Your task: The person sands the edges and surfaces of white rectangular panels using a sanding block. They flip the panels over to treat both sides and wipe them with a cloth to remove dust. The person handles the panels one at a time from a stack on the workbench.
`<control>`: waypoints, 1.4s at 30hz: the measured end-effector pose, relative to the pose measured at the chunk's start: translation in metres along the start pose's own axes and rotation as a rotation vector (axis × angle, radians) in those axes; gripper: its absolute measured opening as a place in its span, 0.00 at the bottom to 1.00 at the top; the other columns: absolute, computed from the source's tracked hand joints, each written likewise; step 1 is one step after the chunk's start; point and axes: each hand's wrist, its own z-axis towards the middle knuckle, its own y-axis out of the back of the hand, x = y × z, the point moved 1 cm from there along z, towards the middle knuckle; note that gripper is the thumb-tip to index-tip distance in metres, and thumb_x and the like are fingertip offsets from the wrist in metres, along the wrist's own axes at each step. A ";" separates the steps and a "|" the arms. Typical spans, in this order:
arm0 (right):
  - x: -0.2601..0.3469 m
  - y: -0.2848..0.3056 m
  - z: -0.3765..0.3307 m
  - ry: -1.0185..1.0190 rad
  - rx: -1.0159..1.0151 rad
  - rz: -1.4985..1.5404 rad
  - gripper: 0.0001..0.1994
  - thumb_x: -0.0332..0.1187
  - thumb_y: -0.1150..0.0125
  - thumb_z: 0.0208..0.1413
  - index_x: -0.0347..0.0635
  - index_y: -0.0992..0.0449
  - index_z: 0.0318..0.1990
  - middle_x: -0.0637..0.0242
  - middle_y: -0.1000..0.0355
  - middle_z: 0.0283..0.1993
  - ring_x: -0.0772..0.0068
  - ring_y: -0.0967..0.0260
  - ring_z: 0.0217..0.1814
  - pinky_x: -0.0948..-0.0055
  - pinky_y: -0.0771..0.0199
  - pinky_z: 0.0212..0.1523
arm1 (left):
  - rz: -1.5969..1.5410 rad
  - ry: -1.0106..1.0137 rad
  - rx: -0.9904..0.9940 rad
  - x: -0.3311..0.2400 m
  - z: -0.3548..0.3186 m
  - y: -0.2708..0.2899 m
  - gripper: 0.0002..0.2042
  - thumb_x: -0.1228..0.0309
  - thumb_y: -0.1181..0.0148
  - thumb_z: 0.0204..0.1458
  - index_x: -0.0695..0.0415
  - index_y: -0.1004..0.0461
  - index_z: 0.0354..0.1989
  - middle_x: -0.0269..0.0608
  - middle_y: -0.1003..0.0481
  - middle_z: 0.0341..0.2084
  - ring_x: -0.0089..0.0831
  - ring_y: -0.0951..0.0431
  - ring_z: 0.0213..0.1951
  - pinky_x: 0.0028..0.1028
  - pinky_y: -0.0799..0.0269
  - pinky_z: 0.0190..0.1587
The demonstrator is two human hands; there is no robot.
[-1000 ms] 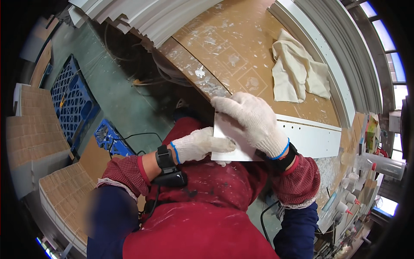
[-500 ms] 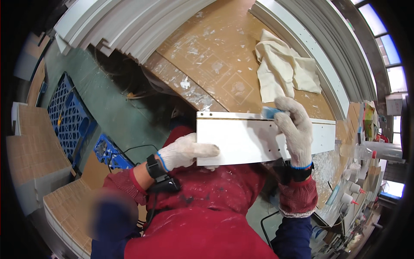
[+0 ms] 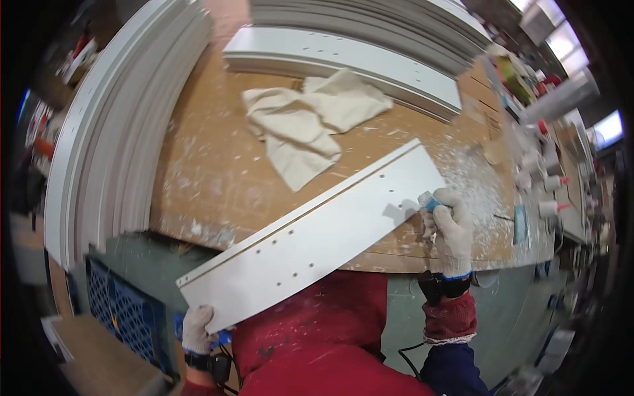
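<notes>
Around the brown worktable [image 3: 218, 185] there are two gloved hands, the left hand [image 3: 197, 328] and the right hand [image 3: 448, 224], one long white panel [image 3: 317, 234] over the table's near edge, and one crumpled cream cloth [image 3: 310, 122] on it. Two stacks of white panels show, a stack at the table's left [image 3: 112, 125] and a stack at its far edge [image 3: 370, 26], plus one blue crate [image 3: 122, 313] below the table's near left corner.

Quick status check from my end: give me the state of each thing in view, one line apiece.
white panel: lifted at an angle, far end over the workbench
left hand: gloved, gripping the panel's near end
right hand: gloved, at the panel's far end, holding a small blue item
cloth: crumpled, loose on the workbench
workbench: smeared with white dust
stacked white panels: piled at the left
</notes>
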 end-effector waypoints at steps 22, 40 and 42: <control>-0.016 0.096 0.053 0.128 -0.547 -0.190 0.15 0.31 0.47 0.61 0.33 0.29 0.53 0.68 0.29 0.40 0.81 0.35 0.37 0.79 0.33 0.39 | -0.012 0.328 -0.289 0.007 -0.005 0.020 0.30 0.47 0.42 0.55 0.57 0.32 0.57 0.42 0.21 0.40 0.36 0.22 0.31 0.31 0.26 0.30; -0.004 0.082 0.040 0.180 -0.298 -0.498 0.14 0.31 0.43 0.58 0.32 0.26 0.49 0.63 0.25 0.43 0.74 0.30 0.45 0.73 0.30 0.49 | 0.053 0.291 -0.258 -0.005 -0.003 -0.003 0.31 0.48 0.38 0.52 0.59 0.32 0.57 0.44 0.21 0.42 0.35 0.22 0.28 0.28 0.27 0.25; 0.002 0.076 0.040 0.213 -0.285 -0.703 0.14 0.31 0.43 0.58 0.33 0.25 0.49 0.62 0.25 0.42 0.70 0.29 0.44 0.73 0.29 0.48 | 0.006 0.276 -0.234 -0.007 -0.004 -0.003 0.28 0.52 0.37 0.53 0.59 0.31 0.56 0.45 0.22 0.43 0.36 0.21 0.30 0.29 0.26 0.27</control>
